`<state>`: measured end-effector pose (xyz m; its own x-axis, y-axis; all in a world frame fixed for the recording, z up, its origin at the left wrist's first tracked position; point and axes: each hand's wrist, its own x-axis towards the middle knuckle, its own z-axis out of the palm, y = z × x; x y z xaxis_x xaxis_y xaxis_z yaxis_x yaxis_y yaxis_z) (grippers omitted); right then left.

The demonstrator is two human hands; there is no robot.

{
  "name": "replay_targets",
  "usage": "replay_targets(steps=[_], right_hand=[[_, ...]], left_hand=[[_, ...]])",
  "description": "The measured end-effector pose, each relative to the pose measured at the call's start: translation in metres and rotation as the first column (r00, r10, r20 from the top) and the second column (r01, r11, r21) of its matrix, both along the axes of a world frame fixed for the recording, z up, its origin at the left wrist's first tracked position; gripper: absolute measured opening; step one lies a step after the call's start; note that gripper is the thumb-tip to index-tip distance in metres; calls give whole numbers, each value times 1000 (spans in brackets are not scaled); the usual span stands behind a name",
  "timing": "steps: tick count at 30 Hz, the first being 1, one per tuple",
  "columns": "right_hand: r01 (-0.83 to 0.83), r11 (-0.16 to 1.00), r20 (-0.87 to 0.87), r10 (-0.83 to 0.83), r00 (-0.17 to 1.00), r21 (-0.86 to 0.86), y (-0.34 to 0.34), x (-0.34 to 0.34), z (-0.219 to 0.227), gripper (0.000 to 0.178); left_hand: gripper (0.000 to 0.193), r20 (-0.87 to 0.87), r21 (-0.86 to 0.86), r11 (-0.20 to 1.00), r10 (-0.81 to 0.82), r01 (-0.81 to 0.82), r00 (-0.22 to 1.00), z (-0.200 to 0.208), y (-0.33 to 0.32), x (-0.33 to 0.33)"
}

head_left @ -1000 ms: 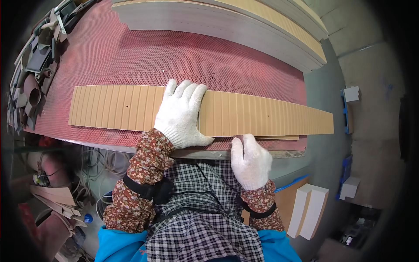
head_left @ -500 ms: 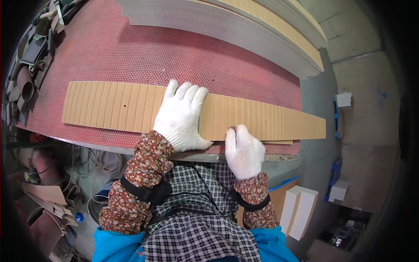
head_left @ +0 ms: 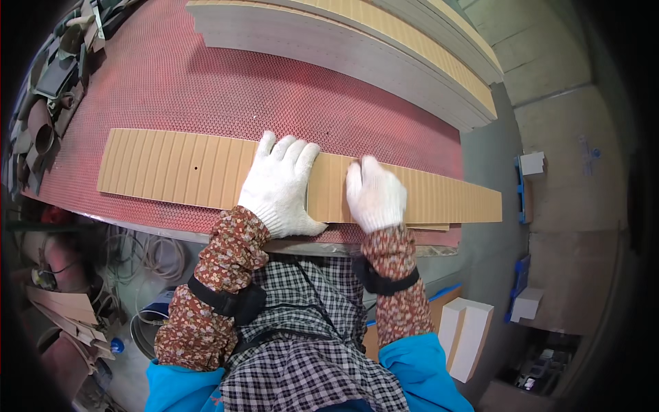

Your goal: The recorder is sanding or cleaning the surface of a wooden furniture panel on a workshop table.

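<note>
A long tan board (head_left: 425,192) with crosswise grooves and small dark holes lies across the red mesh-covered table (head_left: 226,89). My left hand (head_left: 278,182), in a white knit glove, presses flat on its middle, fingers spread and thumb over the near edge. Beside that hand a pale line crosses the board; whether it is a seam between two boards I cannot tell. My right hand (head_left: 375,192), gloved too, is closed in a pinch at the board's far edge. The small brown piece in it, like folded sandpaper, is almost hidden by the fingers.
Stacked grooved boards (head_left: 357,62) stand along the table's far side. Scraps and brown rolls (head_left: 44,123) pile up at the left end. A thin strip (head_left: 429,226) shows under the board's near edge. White blocks (head_left: 467,336) and coiled hoses (head_left: 165,257) are below table height.
My right hand has moved from the board's near edge across to its far edge, still pinched. My left hand stays on the board. The whole view has shifted slightly.
</note>
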<state>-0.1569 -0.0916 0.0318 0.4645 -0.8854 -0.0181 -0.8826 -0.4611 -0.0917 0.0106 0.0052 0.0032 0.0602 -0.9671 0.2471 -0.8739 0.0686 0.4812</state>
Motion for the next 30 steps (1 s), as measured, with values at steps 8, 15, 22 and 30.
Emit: replay_targets(steps=[8,15,22,30], right_hand=[[-55,998,129,57,990,-20,44,-32,2,30],[11,1000,-38,-12,999,-26,-25,12,4,37],[-1,999,57,4,998,-51,18,-9,-2,34],[-65,990,125,80,989,-123,69,-42,-1,23]], left_hand=[[100,15,-73,997,22,-21,1000,0,0,-2],[100,0,-87,996,13,-12,1000,-2,-1,-3],[100,7,-62,998,21,-21,1000,-4,2,-2],[102,0,-48,999,13,-13,1000,-6,0,-1]])
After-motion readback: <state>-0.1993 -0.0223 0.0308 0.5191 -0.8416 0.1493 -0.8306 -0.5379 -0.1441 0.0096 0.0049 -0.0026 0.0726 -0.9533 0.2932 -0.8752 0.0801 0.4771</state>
